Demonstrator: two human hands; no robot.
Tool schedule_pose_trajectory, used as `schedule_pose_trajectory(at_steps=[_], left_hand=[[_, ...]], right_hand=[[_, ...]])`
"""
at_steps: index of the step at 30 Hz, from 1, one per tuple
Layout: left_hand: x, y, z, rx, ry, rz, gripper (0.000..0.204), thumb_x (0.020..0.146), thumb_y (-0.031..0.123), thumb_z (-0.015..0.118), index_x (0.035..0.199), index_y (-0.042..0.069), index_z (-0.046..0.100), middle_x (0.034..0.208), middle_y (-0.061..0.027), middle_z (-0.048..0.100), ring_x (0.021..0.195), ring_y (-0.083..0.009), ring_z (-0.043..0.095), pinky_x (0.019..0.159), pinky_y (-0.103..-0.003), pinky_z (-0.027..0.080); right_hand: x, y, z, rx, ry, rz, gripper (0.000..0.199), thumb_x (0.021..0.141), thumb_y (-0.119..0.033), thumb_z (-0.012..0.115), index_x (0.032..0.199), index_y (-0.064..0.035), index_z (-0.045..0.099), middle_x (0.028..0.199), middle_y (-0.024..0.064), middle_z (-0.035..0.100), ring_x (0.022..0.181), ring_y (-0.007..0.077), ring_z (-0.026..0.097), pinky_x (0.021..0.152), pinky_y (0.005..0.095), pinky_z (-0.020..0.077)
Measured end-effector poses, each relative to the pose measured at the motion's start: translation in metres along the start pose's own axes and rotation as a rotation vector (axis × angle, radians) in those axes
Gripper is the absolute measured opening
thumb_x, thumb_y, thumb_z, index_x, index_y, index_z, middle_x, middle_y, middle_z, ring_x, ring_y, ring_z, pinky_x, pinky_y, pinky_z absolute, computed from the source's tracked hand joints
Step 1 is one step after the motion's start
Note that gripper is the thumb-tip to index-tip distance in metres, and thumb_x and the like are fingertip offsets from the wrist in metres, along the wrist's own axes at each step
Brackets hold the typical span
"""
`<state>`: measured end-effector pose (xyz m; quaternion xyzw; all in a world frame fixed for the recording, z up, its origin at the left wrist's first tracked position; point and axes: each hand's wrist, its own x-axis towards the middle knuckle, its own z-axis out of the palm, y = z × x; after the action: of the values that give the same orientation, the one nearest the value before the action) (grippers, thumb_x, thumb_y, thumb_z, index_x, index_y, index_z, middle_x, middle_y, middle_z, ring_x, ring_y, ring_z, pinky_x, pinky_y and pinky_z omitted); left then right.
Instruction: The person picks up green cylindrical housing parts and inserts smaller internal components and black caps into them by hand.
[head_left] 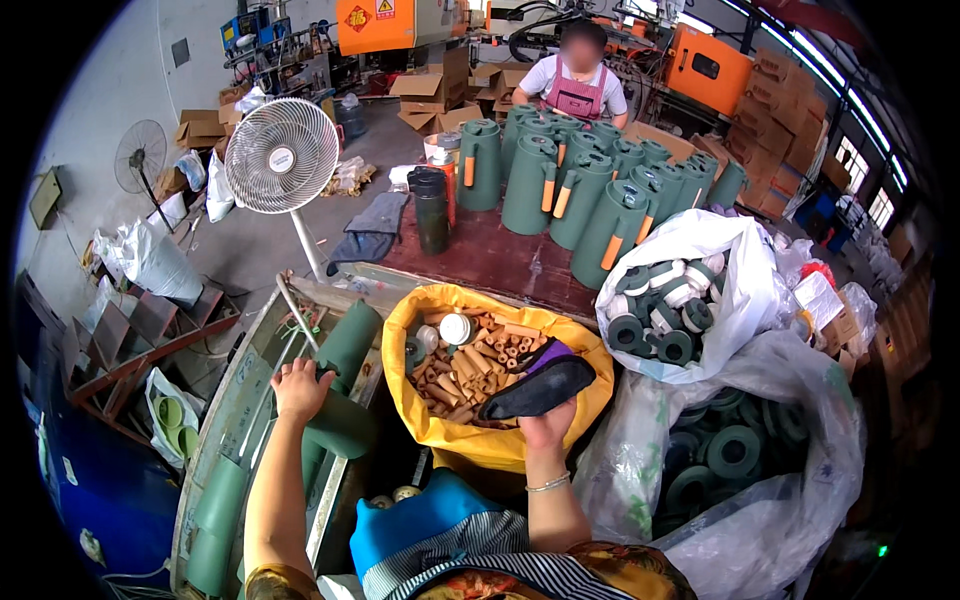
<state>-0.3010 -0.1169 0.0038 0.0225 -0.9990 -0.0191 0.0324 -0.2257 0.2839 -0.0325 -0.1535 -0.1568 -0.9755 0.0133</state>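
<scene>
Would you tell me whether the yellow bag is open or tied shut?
Open: the yellow bag gapes wide, showing orange handles inside.

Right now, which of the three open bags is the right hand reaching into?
The yellow bag of tan tubes, in the middle. The right hand holds a dark cloth over it; the two clear bags at right hold green rings.

A yellow bag point(420, 425) of tan tubes point(475, 365), dark green jugs point(560, 180) with orange handles, a white fan point(281, 155)

Bare forearms; thin, perhaps silver, bracelet point(549, 485) on right wrist.
</scene>
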Motion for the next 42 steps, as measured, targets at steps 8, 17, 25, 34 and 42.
schedule_pose_trajectory(at_steps=[8,17,25,34,42], left_hand=[[0.0,0.008,0.003,0.02,0.026,0.01,0.052,0.091,0.053,0.056,0.115,0.008,0.063,0.122,-0.0112,0.058,0.121,-0.0331,0.051,0.102,-0.055,0.037],[-0.006,0.012,-0.001,0.013,-0.003,-0.04,0.05,0.091,0.052,0.055,0.113,0.009,0.067,0.124,-0.0107,0.059,0.123,-0.0325,0.051,0.105,-0.055,0.033],[-0.01,0.013,-0.004,-0.002,-0.003,-0.039,0.05,0.092,0.052,0.055,0.114,0.009,0.067,0.123,-0.0111,0.059,0.124,-0.0334,0.05,0.104,-0.056,0.033],[-0.013,0.014,0.0,0.01,0.048,-0.049,0.049,0.091,0.051,0.056,0.112,0.009,0.067,0.12,-0.011,0.06,0.121,-0.032,0.052,0.103,-0.055,0.034],[-0.011,0.016,0.0,0.004,0.047,-0.04,0.049,0.091,0.051,0.056,0.115,0.01,0.067,0.123,-0.01,0.059,0.123,-0.0322,0.051,0.104,-0.055,0.034]], right_hand=[[0.005,-0.01,-0.018,0.054,0.017,-0.015,0.038,0.098,-0.039,0.055,0.119,-0.0089,0.065,0.121,0.0131,0.067,0.113,0.0291,0.063,0.107,0.0443,0.044],[0.002,0.017,0.007,-0.21,0.115,0.001,0.038,0.101,-0.034,0.044,0.126,-0.0083,0.057,0.118,0.012,0.066,0.101,0.0303,0.063,0.096,0.0423,0.0482],[-0.039,-0.033,-0.071,-0.383,0.195,0.103,0.036,0.103,-0.034,0.04,0.12,-0.0095,0.059,0.106,0.008,0.067,0.086,0.0252,0.063,0.084,0.0405,0.05],[-0.033,-0.044,-0.109,-0.417,0.46,0.015,0.031,0.104,-0.036,0.044,0.104,-0.0134,0.064,0.09,0.0036,0.067,0.072,0.0185,0.061,0.076,0.0332,0.0512],[-0.028,-0.039,-0.1,-0.441,0.623,-0.029,0.024,0.1,-0.039,0.054,0.089,-0.0183,0.061,0.081,-0.0027,0.064,0.064,0.0186,0.06,0.067,0.0348,0.0504]])
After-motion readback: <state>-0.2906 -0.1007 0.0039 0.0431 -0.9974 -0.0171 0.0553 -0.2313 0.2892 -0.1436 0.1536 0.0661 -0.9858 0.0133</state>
